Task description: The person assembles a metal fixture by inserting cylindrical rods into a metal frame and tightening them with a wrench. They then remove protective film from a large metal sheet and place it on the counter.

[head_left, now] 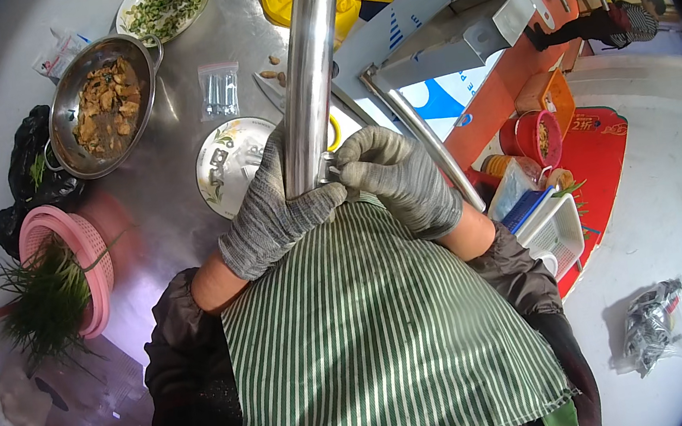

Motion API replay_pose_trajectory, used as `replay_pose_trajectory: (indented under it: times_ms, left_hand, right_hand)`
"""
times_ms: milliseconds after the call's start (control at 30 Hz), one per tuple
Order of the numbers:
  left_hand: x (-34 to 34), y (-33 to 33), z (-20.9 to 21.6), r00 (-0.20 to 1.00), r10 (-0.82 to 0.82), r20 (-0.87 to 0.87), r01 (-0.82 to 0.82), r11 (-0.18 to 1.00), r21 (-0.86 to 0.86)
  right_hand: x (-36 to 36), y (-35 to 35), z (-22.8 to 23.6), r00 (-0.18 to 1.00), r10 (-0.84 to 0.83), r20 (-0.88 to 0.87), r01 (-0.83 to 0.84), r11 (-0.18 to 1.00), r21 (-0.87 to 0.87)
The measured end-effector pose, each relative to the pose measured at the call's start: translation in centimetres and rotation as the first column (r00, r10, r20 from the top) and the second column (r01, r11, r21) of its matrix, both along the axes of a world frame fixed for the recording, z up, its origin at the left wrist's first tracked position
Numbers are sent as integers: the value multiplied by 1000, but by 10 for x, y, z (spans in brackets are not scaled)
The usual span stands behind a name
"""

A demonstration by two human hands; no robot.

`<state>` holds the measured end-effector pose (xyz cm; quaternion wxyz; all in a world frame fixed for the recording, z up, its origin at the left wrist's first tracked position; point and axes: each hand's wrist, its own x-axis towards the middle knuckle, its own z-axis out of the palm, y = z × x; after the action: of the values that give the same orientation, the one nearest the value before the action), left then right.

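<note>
A polished steel tube slants up and away above the worktop, its lower end held just before a green-and-white striped apron. The left grip, in a gray knit glove, is wrapped around that lower end, thumb across the front; the right grip, gloved to match, is pinched on a small metal fitting at the tube's near end. Smooth, round and bright, the tube runs to the view's upper edge. Left of it sit a flower-rimmed plate, a steel pan of brown food pieces and a pink basket with green stalks.
</note>
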<state>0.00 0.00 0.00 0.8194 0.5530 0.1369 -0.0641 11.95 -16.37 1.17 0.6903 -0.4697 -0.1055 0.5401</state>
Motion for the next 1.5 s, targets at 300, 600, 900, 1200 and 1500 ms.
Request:
replay_pose_trajectory:
  times_ms: [300,600,900,1200,1500]
  left_hand:
    - [13,-4,11,990,34,139,-44,997,69]
    - [10,-14,15,922,100,374,-248,895,370]
    - [6,-7,9,891,147,429,-299,902,313]
    - [8,-3,2,876,157,457,-311,906,286]
    - [6,4,15,912,132,389,-245,934,259]
  right_hand:
    - [14,-1,0,988,-34,-149,45,996,72]
    - [-2,0,11,991,-132,-33,133,990,50]
    - [-7,9,8,991,-69,-115,80,992,97]
    - [-18,11,2,968,-189,162,159,970,183]
    - [-1,6,20,955,-36,295,8,995,97]
